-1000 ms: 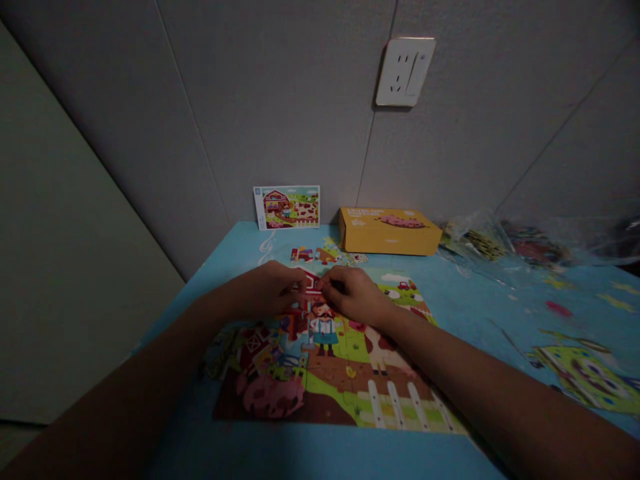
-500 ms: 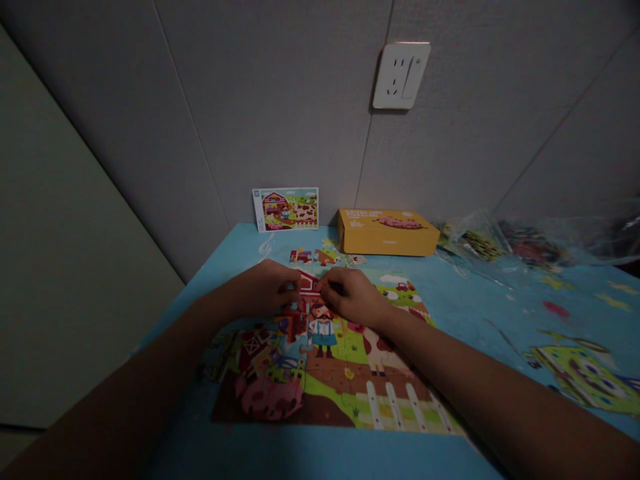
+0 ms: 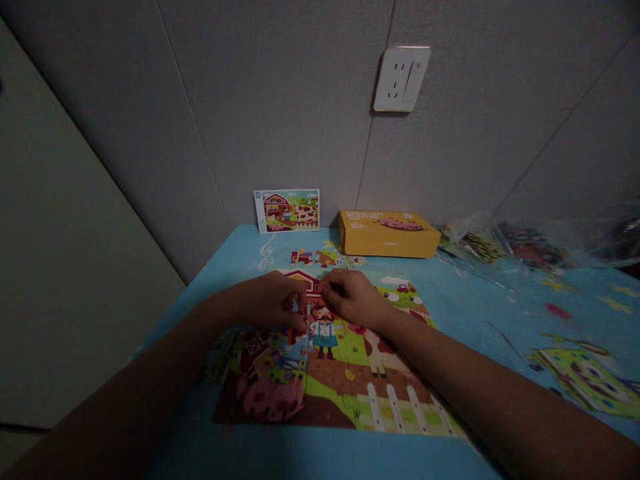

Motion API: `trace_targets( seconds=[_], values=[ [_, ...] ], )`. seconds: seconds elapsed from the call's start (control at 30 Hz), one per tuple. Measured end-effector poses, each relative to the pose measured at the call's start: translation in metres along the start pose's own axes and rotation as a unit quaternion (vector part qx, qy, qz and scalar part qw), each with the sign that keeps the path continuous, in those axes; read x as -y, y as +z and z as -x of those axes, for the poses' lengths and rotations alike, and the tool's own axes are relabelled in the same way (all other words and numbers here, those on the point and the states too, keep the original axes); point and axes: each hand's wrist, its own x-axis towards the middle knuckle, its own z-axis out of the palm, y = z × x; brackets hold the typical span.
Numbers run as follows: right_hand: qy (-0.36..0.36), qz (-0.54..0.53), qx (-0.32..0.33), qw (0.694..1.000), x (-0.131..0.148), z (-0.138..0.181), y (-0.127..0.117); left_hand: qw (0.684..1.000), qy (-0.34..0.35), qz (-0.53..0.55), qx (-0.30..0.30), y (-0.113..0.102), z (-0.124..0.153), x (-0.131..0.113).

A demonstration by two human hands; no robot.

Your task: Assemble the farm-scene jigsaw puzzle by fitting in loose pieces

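A farm jigsaw puzzle (image 3: pixel 330 400) lies flat before me, showing a farmer, a cow, a pig and a white fence. My left hand (image 3: pixel 273 301) is over its left part, beside the farmer, with bent fingers and a gap between finger and thumb; I see no piece in it. At the top of the puzzle, my right hand (image 3: pixel 353 297) rests with curled fingers, their tips together on the red barn-roof puzzle piece (image 3: pixel 311 285). Several loose pieces (image 3: pixel 255 360) lie heaped on the puzzle's left side, partly shaded by my left arm.
More loose pieces (image 3: pixel 326 258) lie beyond the puzzle. A picture card (image 3: pixel 290 211) leans on the wall, beside a yellow box (image 3: pixel 390 235). Clear plastic bags (image 3: pixel 480 245) with pieces lie at the back right. The blue table cover (image 3: pixel 480 313) has printed cartoon figures.
My left hand has come down from the barn roof towards me, to beside the farmer. My right hand stays nearly in place on the roof.
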Motion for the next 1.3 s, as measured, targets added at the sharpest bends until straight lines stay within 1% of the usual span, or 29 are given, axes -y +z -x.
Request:
trace_targets(
  seconds=[0.13, 0.37, 0.47, 0.6, 0.93, 1.13, 1.2, 1.3],
  values=[
    [0.005, -0.008, 0.0, 1.0, -0.0001, 0.0, -0.0001, 1.0, -0.021, -0.009, 0.013, 0.0003, 0.0006, -0.0018],
    [0.009, -0.008, 0.001, 1.0, 0.0004, 0.0007, 0.0, 0.999, -0.038, 0.019, 0.032, 0.0013, -0.001, -0.0049],
    [0.008, -0.006, 0.004, 1.0, 0.0002, 0.001, 0.0, 0.999, -0.029, 0.021, 0.028, 0.0012, 0.0005, -0.0035],
    [0.008, -0.004, 0.003, 1.0, 0.0003, 0.0011, -0.0004, 0.999, -0.013, 0.033, 0.04, -0.0007, 0.0025, -0.004],
    [0.002, -0.005, 0.0, 1.0, -0.0003, 0.0006, 0.001, 1.0, -0.013, 0.016, 0.015, 0.0008, -0.0006, -0.0076],
    [0.001, -0.001, 0.001, 1.0, -0.0014, 0.0005, 0.0016, 1.0, -0.028, 0.005, 0.011, 0.0012, -0.0005, -0.0082],
    [0.003, -0.002, 0.0, 1.0, -0.0013, 0.0005, 0.0016, 1.0, -0.023, 0.009, 0.01, 0.0007, -0.0001, -0.0085],
    [0.002, -0.005, -0.004, 1.0, -0.0009, 0.0006, 0.0016, 1.0, 0.002, 0.015, -0.003, 0.0, 0.0001, -0.0073]
  ],
)
